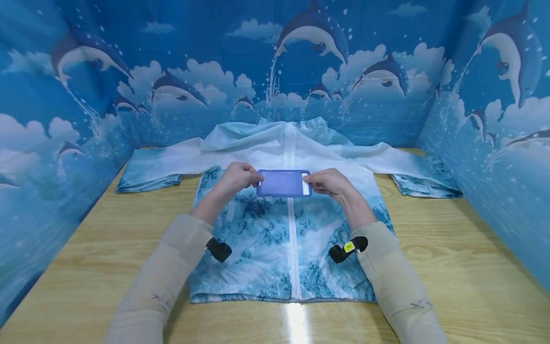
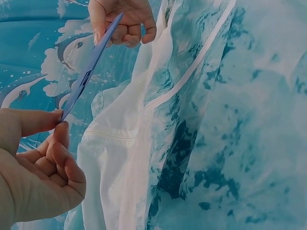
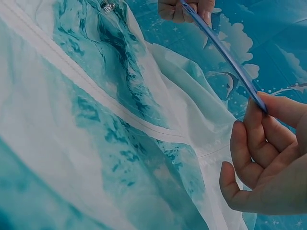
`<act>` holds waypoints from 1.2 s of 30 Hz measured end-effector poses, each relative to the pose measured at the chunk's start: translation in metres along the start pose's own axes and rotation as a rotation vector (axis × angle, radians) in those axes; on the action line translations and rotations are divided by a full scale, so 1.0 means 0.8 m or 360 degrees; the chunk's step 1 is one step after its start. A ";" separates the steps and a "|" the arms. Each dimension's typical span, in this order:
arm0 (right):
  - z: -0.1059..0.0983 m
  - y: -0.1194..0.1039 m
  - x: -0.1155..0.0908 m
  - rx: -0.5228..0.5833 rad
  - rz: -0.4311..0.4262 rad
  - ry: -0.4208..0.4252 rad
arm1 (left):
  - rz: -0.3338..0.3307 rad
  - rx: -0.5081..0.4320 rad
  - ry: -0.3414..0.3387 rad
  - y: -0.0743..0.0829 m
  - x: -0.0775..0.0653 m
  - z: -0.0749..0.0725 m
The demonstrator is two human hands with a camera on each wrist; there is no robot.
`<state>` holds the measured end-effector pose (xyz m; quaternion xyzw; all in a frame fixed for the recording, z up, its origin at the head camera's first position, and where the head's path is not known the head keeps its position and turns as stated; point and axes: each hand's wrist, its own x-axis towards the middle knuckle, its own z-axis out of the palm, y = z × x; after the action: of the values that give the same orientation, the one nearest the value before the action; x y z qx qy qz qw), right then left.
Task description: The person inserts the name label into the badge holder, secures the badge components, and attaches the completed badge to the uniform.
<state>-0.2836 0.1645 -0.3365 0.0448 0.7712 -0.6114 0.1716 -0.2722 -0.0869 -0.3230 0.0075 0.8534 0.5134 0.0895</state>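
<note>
A thin purple-blue phone case is held level above the jacket, with a white patch showing at its right end. My left hand pinches its left end between thumb and fingertips. At the right end, my right hand grips it the same way. Both wrist views catch the case nearly edge-on, with small cut-outs along its side. Beneath lies a blue-and-white jacket, front up, its white zip running down the middle. Its sleeves spread to both sides, their ends folded.
The jacket lies on a light wooden table. Blue curtains printed with dolphins and clouds enclose the back and both sides. Black straps with small devices sit at both wrists, over beige sleeves.
</note>
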 end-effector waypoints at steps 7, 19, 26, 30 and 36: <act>0.001 -0.002 -0.001 -0.0010 0.0016 -0.0009 | 0.0000 -0.0034 -0.0021 -0.003 0.001 0.000; 0.004 -0.002 0.000 0.0027 0.0014 -0.0115 | 0.0014 -0.0057 -0.0037 -0.003 -0.001 0.002; 0.003 -0.002 0.000 -0.0012 -0.0014 -0.0148 | 0.0029 -0.0032 -0.0054 -0.005 0.001 0.003; 0.000 -0.001 -0.001 -0.0077 -0.0021 -0.0142 | 0.0029 -0.0041 -0.0068 -0.005 0.001 0.005; -0.004 -0.001 -0.002 -0.0216 -0.0072 -0.0174 | 0.0018 -0.0062 -0.0069 -0.009 0.001 0.005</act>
<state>-0.2829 0.1676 -0.3347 -0.0177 0.8011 -0.5631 0.2022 -0.2720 -0.0866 -0.3312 0.0216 0.8411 0.5302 0.1051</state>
